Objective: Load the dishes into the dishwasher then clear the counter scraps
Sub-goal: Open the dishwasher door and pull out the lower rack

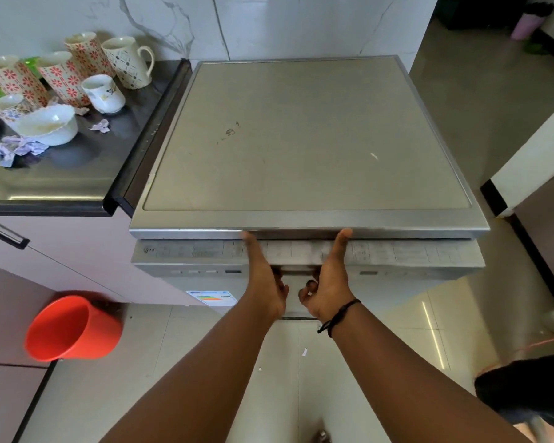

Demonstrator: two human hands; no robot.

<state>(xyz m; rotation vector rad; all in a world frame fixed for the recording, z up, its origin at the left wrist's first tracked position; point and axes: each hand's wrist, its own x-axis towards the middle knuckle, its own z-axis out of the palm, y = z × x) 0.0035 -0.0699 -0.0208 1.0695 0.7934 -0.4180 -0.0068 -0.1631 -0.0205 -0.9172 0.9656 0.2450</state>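
- Stood shut beside the bench (77, 174): dishwasher (301, 139).
- Hooked into the door handle (296, 270), fingers curled under, thumbs up on the panel: left hand (266, 276) and right hand (328, 279), close together.
- Sat on the bench: mugs (77, 71), bowl (50, 124), paper scraps (13, 148).
- Lay on the floor below: red bucket (72, 329).

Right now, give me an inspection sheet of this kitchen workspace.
Surface: dark glossy counter, left of the dishwasher.
Job's things: grey steel dishwasher, door shut; patterned ceramic mugs; white bowl.
Clutter: crumpled purple paper scraps.
Grips: left hand and right hand, fingers curled at the door handle recess, thumbs up.
Cables: thin orange cord on the floor, right.
Surroundings: red plastic bucket against the cabinet; tiled floor.
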